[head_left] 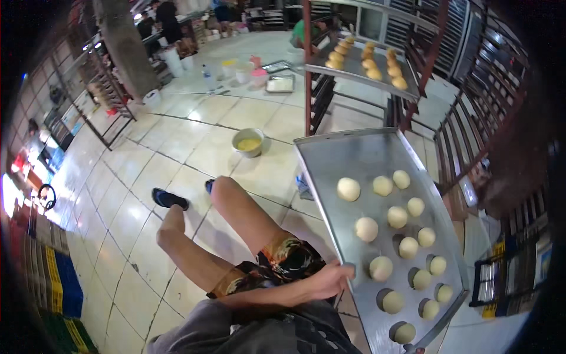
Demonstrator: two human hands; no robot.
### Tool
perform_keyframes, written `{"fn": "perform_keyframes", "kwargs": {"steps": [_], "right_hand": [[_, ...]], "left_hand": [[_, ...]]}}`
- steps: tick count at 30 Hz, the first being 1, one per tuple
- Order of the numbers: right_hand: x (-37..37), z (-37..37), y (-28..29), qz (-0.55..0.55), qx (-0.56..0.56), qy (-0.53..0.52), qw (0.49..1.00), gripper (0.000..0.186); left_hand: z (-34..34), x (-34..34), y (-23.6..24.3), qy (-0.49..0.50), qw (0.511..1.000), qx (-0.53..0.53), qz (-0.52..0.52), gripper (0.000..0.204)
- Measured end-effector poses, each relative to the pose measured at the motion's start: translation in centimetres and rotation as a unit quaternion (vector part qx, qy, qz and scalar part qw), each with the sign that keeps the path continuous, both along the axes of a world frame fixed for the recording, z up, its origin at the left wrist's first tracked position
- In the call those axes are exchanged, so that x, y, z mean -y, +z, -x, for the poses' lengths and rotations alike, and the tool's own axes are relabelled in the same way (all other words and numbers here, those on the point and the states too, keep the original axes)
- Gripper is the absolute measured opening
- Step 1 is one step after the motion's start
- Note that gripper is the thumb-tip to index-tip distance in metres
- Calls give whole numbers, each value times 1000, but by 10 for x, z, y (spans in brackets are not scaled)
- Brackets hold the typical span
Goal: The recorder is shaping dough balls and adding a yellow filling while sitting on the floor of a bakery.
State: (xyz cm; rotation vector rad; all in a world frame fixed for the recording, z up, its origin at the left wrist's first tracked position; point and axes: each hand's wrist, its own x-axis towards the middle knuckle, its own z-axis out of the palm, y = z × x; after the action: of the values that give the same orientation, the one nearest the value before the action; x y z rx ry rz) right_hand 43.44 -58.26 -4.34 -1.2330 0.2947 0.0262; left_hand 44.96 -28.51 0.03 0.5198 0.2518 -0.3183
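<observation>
My left hand (331, 281) is closed round the left edge of a large metal baking tray (339, 150), its arm reaching across my body. The tray is held slanted at my right side. Pale round dough balls (380, 268) sit on it in three rough rows, with its far end bare. At the tray's near edge, by the bottom of the picture, a tiny patch may belong to my right hand (420, 351); its fingers are hidden. My legs and sandals show left of the tray.
Ahead, a brown rack (307, 71) bears a tray of golden buns (371, 64). A metal bowl (247, 143) with yellow contents stands on the tiled floor. More racks (480, 100) are at the right, stacked crates (56, 277) at the left. A pillar (127, 50) and several people are farther back.
</observation>
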Motion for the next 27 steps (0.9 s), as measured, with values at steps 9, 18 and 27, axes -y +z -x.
{"fn": "perform_keyframes", "kwargs": {"steps": [9, 18, 27], "right_hand": [[-155, -148, 88, -148, 67, 165, 973, 63], [-240, -181, 142, -283, 56, 286, 914, 61], [-282, -256, 44, -99, 293, 278, 910, 55]], "left_hand": [[40, -46, 34, 278, 960, 21, -41, 16], [86, -96, 55, 499, 850, 169, -7, 30], [97, -140, 151, 787, 609, 89, -45, 6]]}}
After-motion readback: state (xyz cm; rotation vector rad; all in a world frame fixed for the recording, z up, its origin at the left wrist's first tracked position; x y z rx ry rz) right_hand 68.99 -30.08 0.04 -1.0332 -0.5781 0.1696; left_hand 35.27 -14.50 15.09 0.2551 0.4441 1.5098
